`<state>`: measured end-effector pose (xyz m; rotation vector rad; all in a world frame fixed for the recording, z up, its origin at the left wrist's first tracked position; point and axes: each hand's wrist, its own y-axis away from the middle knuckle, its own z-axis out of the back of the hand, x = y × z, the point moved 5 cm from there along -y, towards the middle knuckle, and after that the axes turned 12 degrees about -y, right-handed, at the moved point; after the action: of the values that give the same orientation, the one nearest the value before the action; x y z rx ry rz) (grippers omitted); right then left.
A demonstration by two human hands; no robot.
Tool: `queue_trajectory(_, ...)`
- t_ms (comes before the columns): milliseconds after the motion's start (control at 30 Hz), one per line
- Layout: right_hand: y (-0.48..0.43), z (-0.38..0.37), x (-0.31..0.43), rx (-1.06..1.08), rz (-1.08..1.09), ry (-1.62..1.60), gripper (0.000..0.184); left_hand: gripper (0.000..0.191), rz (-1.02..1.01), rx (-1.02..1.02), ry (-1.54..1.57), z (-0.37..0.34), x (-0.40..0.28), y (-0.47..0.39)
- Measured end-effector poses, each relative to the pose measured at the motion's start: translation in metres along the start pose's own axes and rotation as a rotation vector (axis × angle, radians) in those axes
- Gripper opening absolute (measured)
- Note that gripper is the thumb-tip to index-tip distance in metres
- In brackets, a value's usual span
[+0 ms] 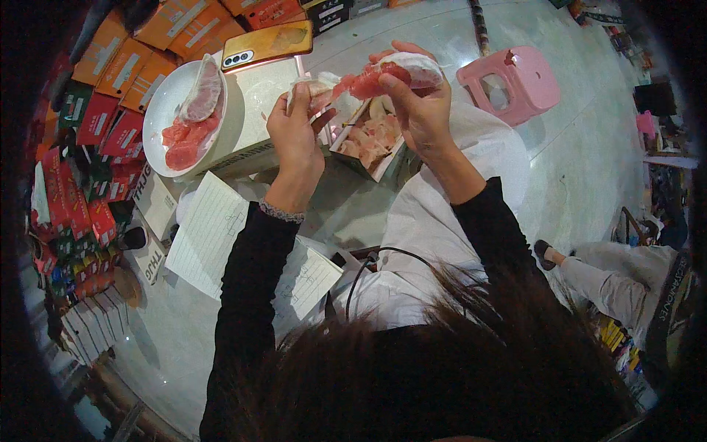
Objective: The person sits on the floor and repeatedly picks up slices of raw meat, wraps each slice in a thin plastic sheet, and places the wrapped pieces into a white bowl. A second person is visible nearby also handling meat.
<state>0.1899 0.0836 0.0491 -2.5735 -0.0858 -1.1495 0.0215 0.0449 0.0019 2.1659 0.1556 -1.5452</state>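
Note:
My right hand (pixel 425 99) holds a segment of red pomelo (pixel 375 80), its white membrane (pixel 417 63) partly peeled back from the flesh. Between thumb and fingers, my left hand (pixel 298 127) grips a pale piece of membrane (pixel 317 91) that reaches to the red flesh. Below both hands is a small open box (pixel 381 163) filled with peeled skin scraps (pixel 370 138). To the left, a white plate (pixel 154 135) bears an unpeeled segment (pixel 202 91) and several bare chunks of red flesh (pixel 185 152).
A gold smartphone (pixel 270 44) lies by a white box (pixel 257 108). An open lined notebook (pixel 204 237) is left of my lap, where a black cable (pixel 400 251) runs. Stacked shoeboxes (pixel 119 69) line the left. A pink stool (pixel 533 83) stands right, and another person's leg (pixel 602 273) shows lower right.

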Motion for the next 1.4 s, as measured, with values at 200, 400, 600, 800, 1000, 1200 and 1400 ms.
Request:
queue_trajectory(200,0.0,0.001,0.003,-0.107,0.039,-0.155,0.047,0.021,-0.05,-0.074,0.046,-0.003,-0.003,0.003)
queue_trajectory(400,-0.002,0.009,0.005,-0.138,0.008,-0.212,0.049,0.018,-0.117,-0.063,0.125,-0.002,-0.004,0.0)
queue_trajectory(600,-0.011,0.021,0.002,-0.17,-0.096,-0.352,0.045,0.032,-0.277,0.294,0.012,-0.025,-0.016,0.012)
queue_trajectory(800,-0.009,0.024,-0.007,-0.193,-0.205,-0.329,0.036,0.03,-0.321,0.554,-0.527,-0.04,0.006,0.014)
queue_trajectory(1000,-0.009,0.033,-0.013,-0.234,-0.292,-0.377,0.027,0.023,-0.476,0.498,-0.635,-0.038,-0.004,0.016)
queue_trajectory(1200,-0.01,0.036,-0.012,-0.259,-0.243,-0.322,0.025,0.021,-0.567,0.399,-0.756,-0.036,-0.017,0.021)
queue_trajectory(1400,-0.009,0.036,-0.016,-0.304,-0.238,-0.365,0.023,0.023,-0.714,0.24,-0.82,-0.033,-0.02,0.023)
